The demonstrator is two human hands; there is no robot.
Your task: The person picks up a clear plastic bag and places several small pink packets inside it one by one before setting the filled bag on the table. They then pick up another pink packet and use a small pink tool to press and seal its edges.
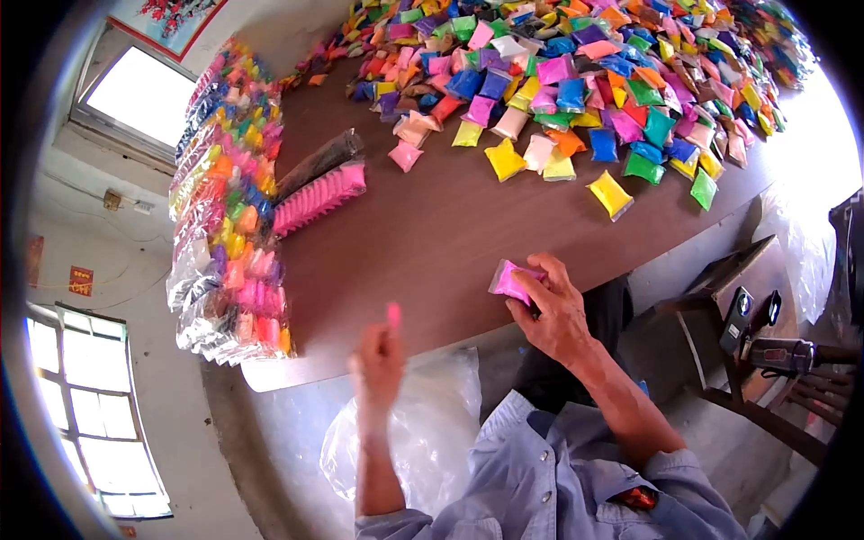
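Right hand (553, 315) first: its fingers (533, 290) are curled round a small pink powder-filled plastic packet (511, 281), pinching it by its lower end just above the near edge of the brown wooden bench (432, 243). The packet's long axis slants from the fingers up and away to the left, so its free end points towards the other hand.

Over to the left hand (378, 360). It is lifted off the bench, nearer the body and blurred, with its fingers bunched tight, and a thin pink sliver (393, 314) pokes out above them. What that sliver is cannot be told. The packet lies up and to the right of this hand, a short gap between them, so the right hand is plainly the nearer one.

Below the left hand, off the bench edge, sits a crumpled clear plastic bag (432, 423). Across the bench's far side sprawls a heap of multicoloured small packets (576, 81), a lone yellow packet (610, 193) lying nearest the hands.
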